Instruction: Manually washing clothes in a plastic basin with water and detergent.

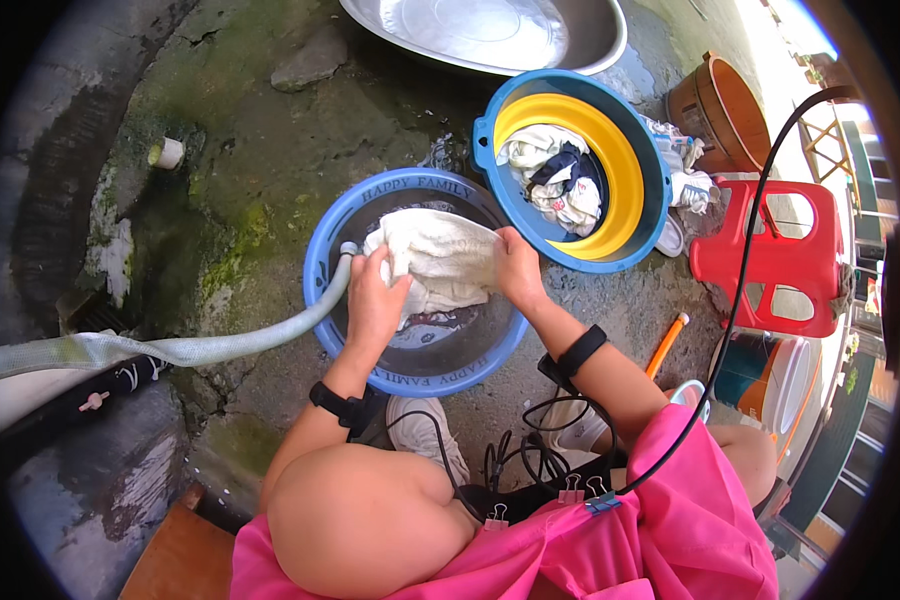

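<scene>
A white cloth (446, 251) is stretched between my two hands over a blue-rimmed plastic basin (328, 330). My left hand (375, 300) grips the cloth's left side, close to the end of a hose. At the right end, my right hand (517, 266) has the fabric pinched in its fingers. Some water shows in the basin's bottom beneath the cloth. The pale reinforced hose (270, 330) comes in from the left and its end rests over the basin's rim. No flow from it can be made out.
Beside the basin stands a blue and yellow collapsible tub (626, 165) with white and dark garments (562, 180). A large metal basin (487, 34) lies beyond. To the right are a red plastic stool (780, 255), a wooden bucket (720, 112) and a paint pail (765, 375). A black cable (750, 232) crosses the right side.
</scene>
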Demonstrator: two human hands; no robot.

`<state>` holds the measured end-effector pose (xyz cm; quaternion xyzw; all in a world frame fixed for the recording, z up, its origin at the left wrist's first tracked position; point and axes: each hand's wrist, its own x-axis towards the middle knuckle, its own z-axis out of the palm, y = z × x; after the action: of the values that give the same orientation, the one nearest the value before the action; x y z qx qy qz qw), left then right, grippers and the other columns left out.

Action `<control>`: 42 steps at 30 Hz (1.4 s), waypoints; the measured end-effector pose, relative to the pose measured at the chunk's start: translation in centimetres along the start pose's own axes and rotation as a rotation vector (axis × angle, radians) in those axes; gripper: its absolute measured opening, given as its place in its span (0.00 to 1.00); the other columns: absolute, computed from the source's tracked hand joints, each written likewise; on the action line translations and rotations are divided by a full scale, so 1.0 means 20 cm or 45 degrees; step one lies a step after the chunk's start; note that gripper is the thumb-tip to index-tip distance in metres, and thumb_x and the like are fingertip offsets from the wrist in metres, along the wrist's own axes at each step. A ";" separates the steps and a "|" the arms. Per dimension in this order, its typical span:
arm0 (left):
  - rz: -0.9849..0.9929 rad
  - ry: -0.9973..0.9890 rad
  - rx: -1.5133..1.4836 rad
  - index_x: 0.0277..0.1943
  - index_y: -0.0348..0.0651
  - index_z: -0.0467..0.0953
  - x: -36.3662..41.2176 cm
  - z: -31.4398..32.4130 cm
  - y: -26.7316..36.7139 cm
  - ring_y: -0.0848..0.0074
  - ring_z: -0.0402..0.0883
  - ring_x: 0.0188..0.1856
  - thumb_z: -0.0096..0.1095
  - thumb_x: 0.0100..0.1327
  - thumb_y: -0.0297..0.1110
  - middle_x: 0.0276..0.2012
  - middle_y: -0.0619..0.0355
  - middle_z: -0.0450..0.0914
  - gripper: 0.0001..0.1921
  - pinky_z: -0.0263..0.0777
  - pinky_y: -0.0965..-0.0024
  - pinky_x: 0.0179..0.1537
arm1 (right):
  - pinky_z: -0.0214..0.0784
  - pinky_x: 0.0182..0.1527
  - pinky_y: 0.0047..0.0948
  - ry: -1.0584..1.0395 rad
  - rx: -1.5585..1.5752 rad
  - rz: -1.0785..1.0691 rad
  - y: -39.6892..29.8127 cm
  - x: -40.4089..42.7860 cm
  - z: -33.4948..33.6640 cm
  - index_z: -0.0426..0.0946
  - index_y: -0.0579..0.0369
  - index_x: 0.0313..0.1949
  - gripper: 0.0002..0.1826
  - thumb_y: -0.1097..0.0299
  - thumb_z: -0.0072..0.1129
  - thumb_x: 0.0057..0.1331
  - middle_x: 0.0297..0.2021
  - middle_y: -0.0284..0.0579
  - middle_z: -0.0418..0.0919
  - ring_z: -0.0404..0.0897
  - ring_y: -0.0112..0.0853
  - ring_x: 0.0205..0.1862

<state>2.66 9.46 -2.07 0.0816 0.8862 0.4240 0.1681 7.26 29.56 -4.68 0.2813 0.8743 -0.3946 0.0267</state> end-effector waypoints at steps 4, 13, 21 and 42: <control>-0.007 -0.204 0.237 0.52 0.34 0.64 -0.01 0.10 -0.17 0.49 0.60 0.52 0.61 0.48 0.34 0.52 0.38 0.59 0.27 0.55 0.59 0.54 | 0.54 0.54 0.43 -0.271 -0.535 -0.104 -0.03 -0.06 0.19 0.52 0.49 0.59 0.30 0.74 0.43 0.55 0.57 0.58 0.51 0.55 0.51 0.57; -0.153 -0.376 0.127 0.56 0.38 0.61 -0.02 0.11 -0.22 0.46 0.50 0.60 0.59 0.51 0.35 0.58 0.34 0.49 0.28 0.48 0.58 0.59 | 0.38 0.58 0.58 -0.631 -1.026 -0.596 -0.12 0.07 0.52 0.46 0.32 0.62 0.38 0.38 0.43 0.54 0.64 0.45 0.40 0.37 0.48 0.65; -0.293 -0.399 0.005 0.56 0.40 0.62 0.00 0.15 -0.32 0.48 0.48 0.61 0.59 0.50 0.36 0.58 0.35 0.50 0.29 0.47 0.59 0.59 | 0.41 0.59 0.51 -0.788 -1.189 -0.246 0.08 0.17 0.68 0.62 0.42 0.56 0.40 0.30 0.40 0.50 0.59 0.50 0.54 0.53 0.43 0.61; -0.893 -0.245 -1.545 0.55 0.41 0.56 0.18 0.24 -0.24 0.69 0.73 0.43 0.51 0.59 0.47 0.45 0.50 0.69 0.27 0.70 0.67 0.42 | 0.66 0.27 0.37 -0.427 0.131 -0.635 -0.37 -0.34 0.25 0.71 0.55 0.21 0.13 0.58 0.53 0.51 0.21 0.45 0.71 0.73 0.41 0.24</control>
<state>1.05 10.95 -9.33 -0.2797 0.4487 0.7549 0.3880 8.33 18.94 -1.29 -0.0101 0.8786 -0.4738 0.0588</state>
